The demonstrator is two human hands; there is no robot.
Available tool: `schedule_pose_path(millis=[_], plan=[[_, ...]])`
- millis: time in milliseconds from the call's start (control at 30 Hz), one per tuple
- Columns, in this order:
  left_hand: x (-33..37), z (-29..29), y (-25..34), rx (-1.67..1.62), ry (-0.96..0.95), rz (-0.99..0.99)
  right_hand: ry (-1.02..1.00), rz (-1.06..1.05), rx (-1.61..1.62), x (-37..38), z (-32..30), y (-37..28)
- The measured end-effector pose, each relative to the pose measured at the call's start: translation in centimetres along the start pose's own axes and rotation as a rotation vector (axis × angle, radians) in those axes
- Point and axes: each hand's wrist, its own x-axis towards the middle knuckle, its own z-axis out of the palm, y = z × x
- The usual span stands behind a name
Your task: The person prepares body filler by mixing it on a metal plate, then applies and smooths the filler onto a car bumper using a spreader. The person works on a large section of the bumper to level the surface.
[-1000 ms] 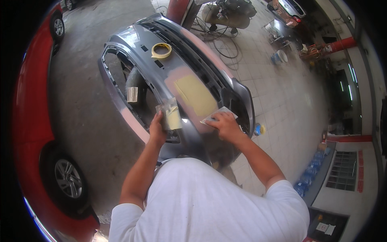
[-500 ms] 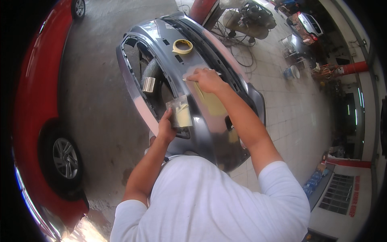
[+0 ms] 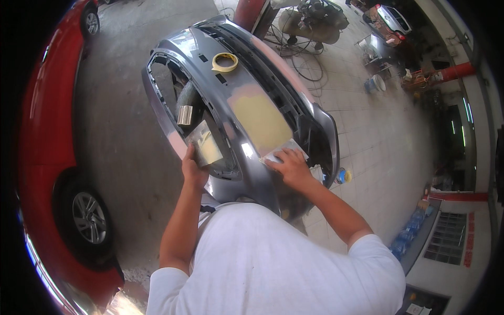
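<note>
a: what do you count first?
b: one left hand [image 3: 194,170], one right hand [image 3: 293,167], so two. then one putty board [image 3: 196,135], one spreader [image 3: 290,144], one bumper [image 3: 219,97] and one roll of tape [image 3: 224,69].
a: and besides those?
b: one bucket [image 3: 375,84], one compressor [image 3: 307,27], one red car [image 3: 47,136] with two wheels [image 3: 89,218] showing.
a: and the bottles [image 3: 407,237]?
b: several, too blurred to number.

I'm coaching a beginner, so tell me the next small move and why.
Probably lift the spreader away from the bumper: the right hand has it at the near edge of the yellow patch, which looks fairly even; the left hand's card carries yellow paste.
</note>
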Motion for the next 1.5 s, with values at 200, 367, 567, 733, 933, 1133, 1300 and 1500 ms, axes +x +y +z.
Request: schedule_pose_path(millis=[200,367,567,733,933,1133,1300,1500], plan=[[0.4,-1.6,0.8,-0.02,0.045,0.081,0.032,-0.099,0.087,11.1,-4.1,6.1],[-1.0,-2.1,0.8,-0.005,0.104,0.078,0.044,-0.121,0.206,21.1,-2.3,8.6],[-0.3,-4.1,0.6,-0.045,0.099,0.047,-0.058,-0.014,0.125,18.4,1.2,10.0],[-0.7,-2.0,0.4,0.018,0.102,0.092,-0.265,0.108,0.146,13.3,-2.8,13.6],[-1.5,5.6,-1.5,0.577,-0.136,0.55,0.182,-0.123,0.34,11.9,-9.6,2.3],[-6.0,13.7,-2.8,0.911,-0.28,0.867,0.319,-0.248,0.167,10.1,-9.9,-2.7],[-5.8,14.3,-2.3,0.809,-0.243,0.985,0.177,-0.31,0.205,7.6,-7.7,-0.5],[-4.4,11.7,1.3,0.678,-0.196,0.73,0.168,-0.014,0.436,13.6,-5.0,8.9]])
